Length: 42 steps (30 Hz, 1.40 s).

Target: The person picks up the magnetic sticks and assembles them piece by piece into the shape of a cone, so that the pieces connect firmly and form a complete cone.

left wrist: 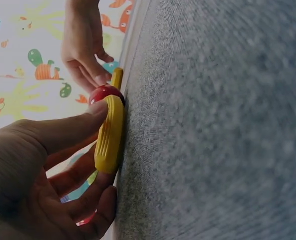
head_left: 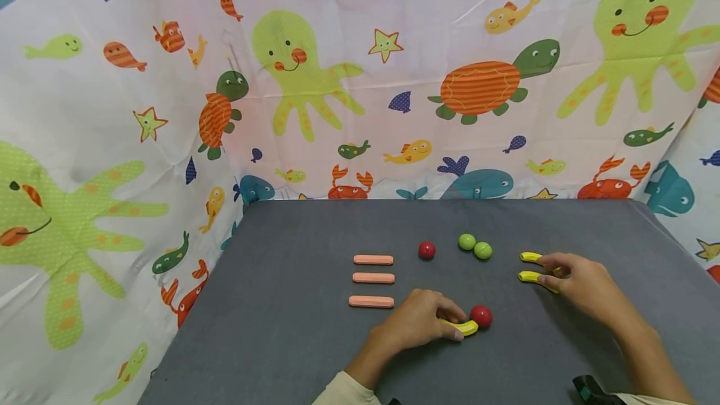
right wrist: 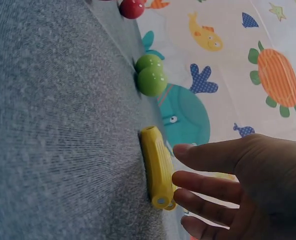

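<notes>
Sleeve (head_left: pixel 344 391) nearest us; left hand (head_left: pixel 417 322) pinches banana (head_left: pixel 467 329) beside red ball (head_left: pixel 481 317); right hand (head_left: pixel 585 283), fingers loosely parted, at two bananas (head_left: pixel 529 276); we'd best avoid nudging ball.

A left hand (left wrist: pixel 30 142) grips a yellow toy banana (left wrist: pixel 109 136) low over a gray, textured counter (left wrist: pixel 213 120), the wrist camera's tilt turning the surface nearly upright along the right side of the frame. The thumb tip presses the banana's far end, where a glossy red ball (left wrist: pixel 102 93) shows from behind, partly hidden. Beyond it, a right hand (left wrist: pixel 82 42) hangs near a second yellow piece (left wrist: pixel 117 76); contact is unclear. In the background, a white backdrop (left wrist: pixel 18 56) carries printed sea creatures, among them an orange-striped turtle (left wrist: pixel 48 72).
</notes>
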Available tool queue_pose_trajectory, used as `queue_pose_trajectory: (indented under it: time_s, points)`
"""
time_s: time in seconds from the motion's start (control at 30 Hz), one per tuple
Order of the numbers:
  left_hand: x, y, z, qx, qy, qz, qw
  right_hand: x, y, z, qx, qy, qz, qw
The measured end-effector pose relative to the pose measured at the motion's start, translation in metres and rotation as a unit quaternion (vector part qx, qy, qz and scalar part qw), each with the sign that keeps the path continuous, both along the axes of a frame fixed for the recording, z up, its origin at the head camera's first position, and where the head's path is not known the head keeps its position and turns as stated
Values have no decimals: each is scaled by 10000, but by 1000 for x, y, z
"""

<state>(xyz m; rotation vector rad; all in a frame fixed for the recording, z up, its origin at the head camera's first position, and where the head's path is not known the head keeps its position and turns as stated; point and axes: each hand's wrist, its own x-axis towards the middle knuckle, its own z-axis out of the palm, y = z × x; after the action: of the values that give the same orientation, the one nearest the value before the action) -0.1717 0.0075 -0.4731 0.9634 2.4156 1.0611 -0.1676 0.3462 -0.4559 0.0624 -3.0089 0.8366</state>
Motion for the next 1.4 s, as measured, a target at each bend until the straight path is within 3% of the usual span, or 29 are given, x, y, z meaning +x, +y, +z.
queue_pose_trajectory:
  time_s: [0.5,0.73,1.03,1.4]
  points:
    - [-2,0,3,-9,-5,-175,9998,-3,-1,-5,38,-545,202,9983]
    - [-1,-1,4,-86,-130,-155,9998,-3,-5,-6,-2,-583,175,9981]
    - [-2,-4,4,-416,67,-350,9985,-2,-15,-2,-214,-546,100,9982]
    - [-1,-6,5,-323,-42,-383,9987,0,-34,0,-560,-616,116,9965]
